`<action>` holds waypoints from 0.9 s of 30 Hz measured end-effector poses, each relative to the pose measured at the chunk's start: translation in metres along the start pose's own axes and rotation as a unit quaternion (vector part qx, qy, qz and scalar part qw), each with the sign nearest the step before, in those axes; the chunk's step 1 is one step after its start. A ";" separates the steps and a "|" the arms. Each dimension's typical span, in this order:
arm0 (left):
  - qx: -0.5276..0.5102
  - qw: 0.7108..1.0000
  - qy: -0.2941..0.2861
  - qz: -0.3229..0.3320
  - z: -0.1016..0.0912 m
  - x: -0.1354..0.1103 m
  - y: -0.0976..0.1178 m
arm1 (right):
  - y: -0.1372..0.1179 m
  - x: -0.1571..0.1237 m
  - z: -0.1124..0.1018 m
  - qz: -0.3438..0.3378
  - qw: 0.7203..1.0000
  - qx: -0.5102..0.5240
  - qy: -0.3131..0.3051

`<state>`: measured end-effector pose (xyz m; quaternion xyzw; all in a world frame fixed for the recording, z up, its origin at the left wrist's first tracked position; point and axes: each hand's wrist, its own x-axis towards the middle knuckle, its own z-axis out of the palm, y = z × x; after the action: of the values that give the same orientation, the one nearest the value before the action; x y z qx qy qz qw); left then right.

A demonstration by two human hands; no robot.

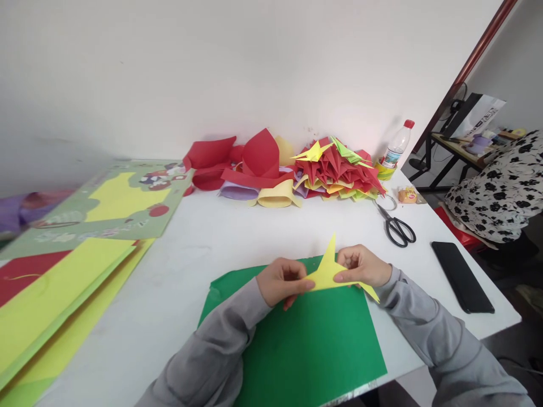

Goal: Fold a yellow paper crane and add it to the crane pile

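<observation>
Paper piece (324, 275), yellow, folded: pinched by left hand (280, 281) and right hand (365, 265), above green sheet (311, 345) on worktop (165, 294).

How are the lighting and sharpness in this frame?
Head view: soft, diffuse light; a faint shadow on the wall beside the bottle; left hand, right hand and yellow folded paper fairly crisp; the purple item at the left edge looks smeared.

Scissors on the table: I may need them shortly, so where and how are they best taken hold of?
Probably by the black handle loops, with your right hand coming from the near side: the scissors lie flat, loops toward you, blades pointing away toward the folded-paper pile.
</observation>
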<state>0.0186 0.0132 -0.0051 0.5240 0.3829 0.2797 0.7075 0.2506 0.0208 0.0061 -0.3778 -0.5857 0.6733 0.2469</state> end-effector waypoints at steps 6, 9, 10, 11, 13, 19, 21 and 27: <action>-0.207 0.961 0.138 0.124 0.000 0.009 -0.002 | 0.003 -0.003 0.019 -0.217 0.934 -0.151 0.239; -0.226 0.957 0.127 0.131 0.018 0.010 -0.006 | 0.007 -0.006 0.036 -0.281 0.890 -0.239 0.268; -0.229 0.957 0.120 0.134 0.024 0.009 -0.006 | 0.009 -0.007 0.040 -0.292 0.879 -0.263 0.270; -0.229 0.957 0.116 0.137 0.028 0.009 -0.007 | 0.009 -0.007 0.043 -0.299 0.872 -0.279 0.269; -0.222 0.958 0.113 0.143 0.031 0.008 -0.007 | 0.010 -0.008 0.046 -0.300 0.870 -0.293 0.259; -0.170 0.966 0.114 0.157 0.028 0.007 -0.005 | 0.007 -0.009 0.044 -0.270 0.888 -0.281 0.245; -0.157 0.969 0.114 0.155 0.029 0.007 -0.005 | 0.005 -0.010 0.043 -0.257 0.900 -0.270 0.225; -0.173 0.968 0.122 0.133 0.034 0.004 -0.001 | 0.002 -0.011 0.040 -0.192 0.948 -0.197 0.159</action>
<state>0.0498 -0.0018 -0.0015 0.4019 0.3390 0.4945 0.6921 0.2253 -0.0129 0.0074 -0.4009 -0.7214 0.4155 0.3823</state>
